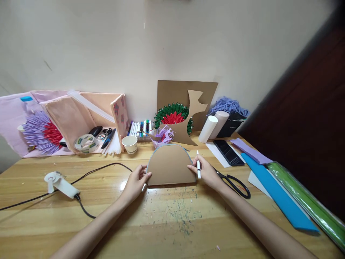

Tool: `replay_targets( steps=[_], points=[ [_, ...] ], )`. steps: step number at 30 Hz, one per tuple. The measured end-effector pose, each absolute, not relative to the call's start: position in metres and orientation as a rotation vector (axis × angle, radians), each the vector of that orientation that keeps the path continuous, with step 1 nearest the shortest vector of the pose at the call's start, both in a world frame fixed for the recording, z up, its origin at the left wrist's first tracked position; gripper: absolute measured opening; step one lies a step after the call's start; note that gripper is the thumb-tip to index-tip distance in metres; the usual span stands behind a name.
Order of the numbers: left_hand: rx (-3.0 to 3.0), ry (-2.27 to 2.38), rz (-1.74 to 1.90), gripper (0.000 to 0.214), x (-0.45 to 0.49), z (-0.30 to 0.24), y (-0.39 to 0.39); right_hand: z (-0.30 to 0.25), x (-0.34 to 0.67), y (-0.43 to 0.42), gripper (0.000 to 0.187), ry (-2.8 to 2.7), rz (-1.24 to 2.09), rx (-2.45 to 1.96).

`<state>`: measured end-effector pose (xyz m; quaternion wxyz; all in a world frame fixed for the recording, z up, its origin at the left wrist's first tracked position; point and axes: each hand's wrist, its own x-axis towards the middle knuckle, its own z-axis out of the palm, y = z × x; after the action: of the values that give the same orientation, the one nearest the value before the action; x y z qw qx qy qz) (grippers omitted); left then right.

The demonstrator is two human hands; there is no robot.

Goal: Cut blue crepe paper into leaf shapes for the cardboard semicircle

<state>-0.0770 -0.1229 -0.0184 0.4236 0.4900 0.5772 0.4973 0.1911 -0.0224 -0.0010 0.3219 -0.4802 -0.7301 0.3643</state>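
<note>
A brown cardboard piece [171, 165] with a rounded top and a straight lower edge is held just over the table, its curved rim edged in blue. My left hand [137, 180] grips its left lower corner, thumb in front and fingers at the edge. My right hand [206, 171] pinches the right side with thumb and fingertips while also holding a white marker [198, 169], which points upward between the fingers. Black-handled scissors [237, 185] lie beside my right wrist, their blades partly hidden by it.
Behind stand a paper cup [129, 144], a marker set [140, 128], cardboard offcuts [180, 133] and white rolls [208, 128]. A hot glue gun [60, 183] with a black cord lies left. A phone [228, 153] and blue paper [280, 194] lie right. Small scraps dot the table [121, 223].
</note>
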Motion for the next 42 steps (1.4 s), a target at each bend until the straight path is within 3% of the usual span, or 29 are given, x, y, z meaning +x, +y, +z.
replay_targets(
  steps=[10, 17, 24, 31, 36, 42],
  points=[
    [1.127, 1.461, 1.202, 0.046, -0.077, -0.032, -0.117, -0.008, 0.227, -0.033, 0.019, -1.887, 0.879, -1.288],
    [1.173, 1.458, 1.202, 0.039, -0.076, -0.03, -0.119, -0.008, 0.226, -0.037, 0.015, -2.056, 0.873, -1.202],
    [1.176, 1.427, 1.193, 0.038, -0.072, -0.026, -0.122, -0.019, 0.224, -0.036, 0.021, -1.874, 1.014, -1.244],
    [1.218, 1.454, 1.122, 0.041, -0.069, -0.033, -0.124, -0.007, 0.226, -0.04, 0.022, -1.801, 0.847, -1.24],
    [1.506, 1.672, 1.013, 0.05, -0.066, -0.029, -0.134, -0.001, 0.212, -0.065, 0.031, -1.798, 1.073, -0.912],
    [1.809, 1.838, 0.799, 0.05, -0.059, -0.015, -0.143, -0.003, 0.171, -0.088, 0.016, -1.98, 1.425, -0.826]
  ],
)
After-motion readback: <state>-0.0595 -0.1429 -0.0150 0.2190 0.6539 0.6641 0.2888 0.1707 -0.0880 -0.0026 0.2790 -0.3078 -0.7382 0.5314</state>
